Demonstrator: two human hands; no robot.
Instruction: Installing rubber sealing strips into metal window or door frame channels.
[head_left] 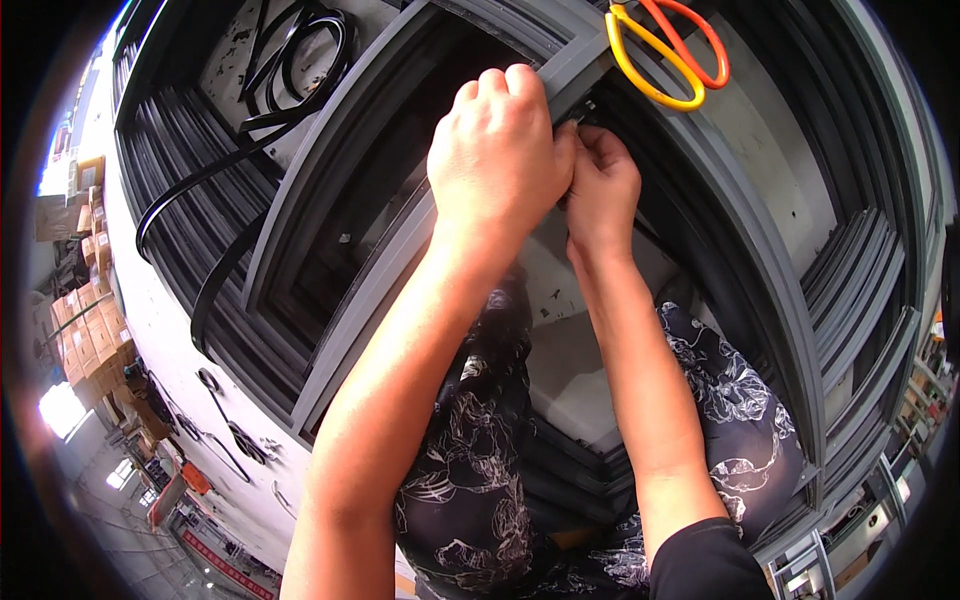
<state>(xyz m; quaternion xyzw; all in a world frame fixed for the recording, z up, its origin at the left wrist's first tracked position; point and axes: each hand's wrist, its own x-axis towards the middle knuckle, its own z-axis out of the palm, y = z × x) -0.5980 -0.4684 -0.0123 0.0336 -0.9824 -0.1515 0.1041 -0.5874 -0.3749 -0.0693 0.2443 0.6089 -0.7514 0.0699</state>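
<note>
My left hand (495, 150) is closed, knuckles up, over the crossing of grey bars in a grey frame with black inner edges (375, 285). Its fingertips are hidden beneath the hand. Close beside its thumb, my right hand (605, 185) is closed in a pinch at the frame's inner edge, just below the bar. What either hand grips is too small or covered to name. Beyond the right hand, scissors (660, 97) with one yellow and one orange handle lie on the frame; their blades run out of view.
A long black strip (190, 183) loops over the left side, with more coiled at the far left. Stacked dark frames (190, 150) lie under it, and grey profiles (855, 265) lie at the right. My patterned-trousered legs (470, 450) stand inside the frame openings. Cardboard boxes (95, 330) are stacked far left.
</note>
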